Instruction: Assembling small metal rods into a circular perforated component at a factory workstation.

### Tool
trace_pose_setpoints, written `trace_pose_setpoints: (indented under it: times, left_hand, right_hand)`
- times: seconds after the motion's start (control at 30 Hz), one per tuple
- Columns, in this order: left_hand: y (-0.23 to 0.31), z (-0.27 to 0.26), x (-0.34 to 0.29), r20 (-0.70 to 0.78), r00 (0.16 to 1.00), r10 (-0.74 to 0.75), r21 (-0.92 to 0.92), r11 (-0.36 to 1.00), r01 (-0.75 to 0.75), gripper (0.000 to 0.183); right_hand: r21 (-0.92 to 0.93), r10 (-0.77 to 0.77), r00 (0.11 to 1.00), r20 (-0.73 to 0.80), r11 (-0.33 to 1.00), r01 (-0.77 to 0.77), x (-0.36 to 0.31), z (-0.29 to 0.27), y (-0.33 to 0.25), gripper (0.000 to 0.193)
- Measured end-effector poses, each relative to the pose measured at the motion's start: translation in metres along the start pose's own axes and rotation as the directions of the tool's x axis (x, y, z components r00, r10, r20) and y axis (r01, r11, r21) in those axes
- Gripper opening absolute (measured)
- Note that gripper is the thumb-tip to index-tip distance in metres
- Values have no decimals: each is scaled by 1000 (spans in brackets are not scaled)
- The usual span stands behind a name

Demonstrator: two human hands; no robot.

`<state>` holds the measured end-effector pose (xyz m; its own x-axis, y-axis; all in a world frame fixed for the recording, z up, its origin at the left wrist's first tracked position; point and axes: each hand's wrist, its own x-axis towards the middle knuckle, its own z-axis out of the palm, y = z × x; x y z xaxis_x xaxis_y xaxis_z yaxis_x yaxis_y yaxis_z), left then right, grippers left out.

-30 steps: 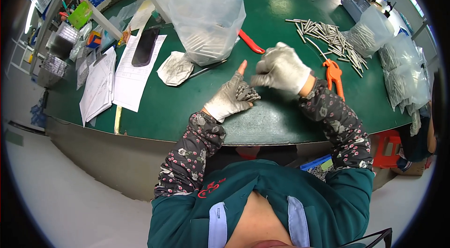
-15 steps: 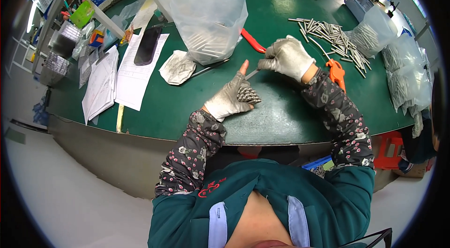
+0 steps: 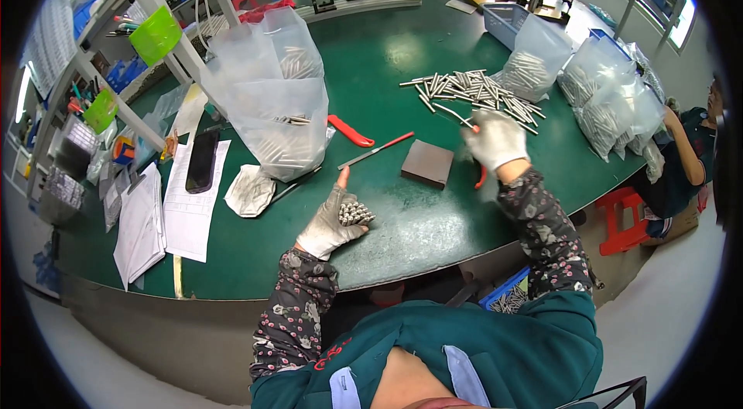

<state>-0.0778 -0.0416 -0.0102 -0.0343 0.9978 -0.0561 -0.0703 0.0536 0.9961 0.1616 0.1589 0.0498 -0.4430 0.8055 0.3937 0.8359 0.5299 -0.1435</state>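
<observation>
My left hand (image 3: 328, 225), in a worn white glove with the thumb bare and stretched out, is closed round a bundle of short metal rods (image 3: 357, 213), their ends facing up. My right hand (image 3: 498, 140), gloved too, is over an orange-handled tool (image 3: 480, 175) at the near edge of a pile of loose metal rods (image 3: 484, 92). Its fingers are blurred and partly hidden, so a grip cannot be made out. Between the hands lie a dark rectangular block (image 3: 427, 164) and a thin file-like tool with a red handle (image 3: 378, 150).
Plastic bags of rods (image 3: 282, 126) stand left of centre, beside a red curved handle (image 3: 350, 131) and a crumpled white cloth (image 3: 249, 191). Papers (image 3: 197, 215) and a phone (image 3: 203, 161) lie left. More bags (image 3: 607, 103) and a blue basket (image 3: 505, 24) stand right, near a seated person (image 3: 693, 138).
My right hand has moved right, away from the red-handled tool, to the orange-handled one, uncovering the dark block. My left hand keeps its rods. The whole view has shifted and turned.
</observation>
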Motion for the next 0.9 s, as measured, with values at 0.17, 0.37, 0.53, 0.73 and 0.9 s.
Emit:
trace_pose_setpoints:
  times: [0.17,0.37,0.53,0.73,0.9]
  left_hand:
    - [-2,2,2,0,1000,3,10,1000,-3,110]
    - [-7,-8,3,10,996,94,-22,995,-93,108]
    - [3,-1,11,-56,998,27,207,978,-15,109]
    - [0,-5,5,-32,992,124,307,945,-108,111]
    - [-3,0,4,47,999,-28,-47,998,30,112]
  right_hand:
    - [-101,147,981,126,986,-134,-30,-9,34,32]
    - [255,-402,914,60,891,375,-26,-4,-29,66]
    - [143,-387,900,200,920,364,-28,30,-41,66]
    - [474,-631,759,-161,625,620,-52,-7,-112,40]
    - [271,-485,863,-144,819,506,-28,-7,-104,27]
